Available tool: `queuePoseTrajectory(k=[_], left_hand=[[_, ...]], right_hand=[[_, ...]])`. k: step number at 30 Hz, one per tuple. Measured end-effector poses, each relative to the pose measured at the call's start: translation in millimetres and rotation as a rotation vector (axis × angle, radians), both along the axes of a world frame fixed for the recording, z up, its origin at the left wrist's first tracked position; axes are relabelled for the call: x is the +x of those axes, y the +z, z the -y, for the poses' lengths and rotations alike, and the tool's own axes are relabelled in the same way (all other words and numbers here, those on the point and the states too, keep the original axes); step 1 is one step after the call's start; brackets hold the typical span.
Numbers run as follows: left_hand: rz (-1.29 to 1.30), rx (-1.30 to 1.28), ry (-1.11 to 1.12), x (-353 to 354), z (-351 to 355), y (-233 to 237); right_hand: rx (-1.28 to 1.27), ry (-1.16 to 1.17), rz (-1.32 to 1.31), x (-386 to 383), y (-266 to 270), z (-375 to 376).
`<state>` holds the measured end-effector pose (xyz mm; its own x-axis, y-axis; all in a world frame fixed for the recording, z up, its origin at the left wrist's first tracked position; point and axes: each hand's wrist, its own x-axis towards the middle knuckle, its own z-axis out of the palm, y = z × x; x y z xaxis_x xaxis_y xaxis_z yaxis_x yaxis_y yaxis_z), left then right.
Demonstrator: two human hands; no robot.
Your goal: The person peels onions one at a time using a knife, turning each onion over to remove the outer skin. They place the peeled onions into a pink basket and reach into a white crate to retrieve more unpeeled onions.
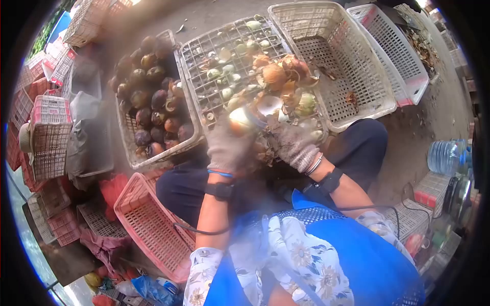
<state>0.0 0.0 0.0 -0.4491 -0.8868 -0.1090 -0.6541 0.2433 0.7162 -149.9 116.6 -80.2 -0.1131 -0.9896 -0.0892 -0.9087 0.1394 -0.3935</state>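
My left hand (229, 146), in a soiled pale glove, is closed round a partly peeled onion (240, 121) with a pale, shiny side showing. My right hand (294, 143), in a dirtier glove, is closed close beside it. A thin bluish strip, like a small knife blade (256, 120), runs from the right fingers to the onion; its handle is hidden and the area is blurred. Just beyond both hands, unpeeled onions (275, 75), loose skins and pale cut pieces lie on an upturned white crate (196, 76) with a grid bottom.
On the left a crate (131, 162) holds many dark, round produce items (155, 74). A deep white crate (365, 97) with a few skin scraps stands on the right. A pink crate (148, 232) sits beside my left leg. Water bottles (443, 155) stand far right.
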Motion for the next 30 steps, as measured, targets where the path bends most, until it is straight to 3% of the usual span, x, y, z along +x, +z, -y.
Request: queuePoseTrajectory(k=[2,5,7,9,12,15,17,18,21,22,23,24,25,26,28,30], left_hand=[[0.042,-0.128,-0.055,2.2,2.5,-11.3],[0.068,-0.246,-0.092,-0.2,-8.4,-22.0],[0.042,-0.303,-0.105,-9.6,2.4,-13.6],[0.099,-0.136,-0.089,-8.1,-11.1,0.8],[-0.033,0.081,0.007,5.5,-21.7,-1.5],[-0.096,-0.002,-0.014,16.7,-30.9,-1.5],[-0.149,-0.029,-0.027,21.6,-30.1,-13.4],[-0.14,0.048,-0.012,22.9,-29.6,-10.0],[-0.078,0.15,0.009,20.0,-29.2,-14.8],[-0.165,0.027,-0.007,18.2,-29.3,-31.9],[-0.256,-0.099,-0.021,15.0,-27.9,-47.0],[-0.26,0.376,0.015,0.3,-23.2,3.4],[-0.263,0.376,0.017,1.8,-22.9,-5.9],[-0.268,0.251,-0.009,4.4,-21.4,-22.8],[-0.29,0.039,-0.066,5.5,-19.2,-23.0],[-0.158,0.054,-0.052,2.6,-20.9,-5.3]], right_hand=[[-0.192,0.033,-0.401,4.1,-12.7,-2.3],[0.006,-0.049,-0.464,14.2,27.3,-6.5],[-0.129,-0.069,-0.41,-0.6,24.2,14.6],[0.11,0.0,-0.456,-5.3,20.6,13.1],[0.136,-0.079,-0.329,-3.3,33.0,8.2],[0.217,-0.068,-0.319,10.2,24.8,-3.1],[0.052,0.014,0.047,2.2,16.1,-9.8],[0.159,-0.063,0.08,2.6,47.9,-9.6],[-0.071,-0.049,0.066,-4.7,19.0,-22.3],[-0.166,-0.04,-0.109,-0.4,13.7,-18.0],[-0.159,-0.042,-0.112,-1.0,14.5,-20.3],[-0.067,-0.107,-0.118,0.2,39.6,-17.1],[0.026,-0.17,-0.12,1.9,53.8,-15.6],[-0.041,-0.119,-0.162,-2.5,50.6,-18.0],[-0.072,-0.068,-0.236,-1.4,55.5,-17.6],[-0.112,-0.036,-0.214,2.0,46.8,-21.1]])
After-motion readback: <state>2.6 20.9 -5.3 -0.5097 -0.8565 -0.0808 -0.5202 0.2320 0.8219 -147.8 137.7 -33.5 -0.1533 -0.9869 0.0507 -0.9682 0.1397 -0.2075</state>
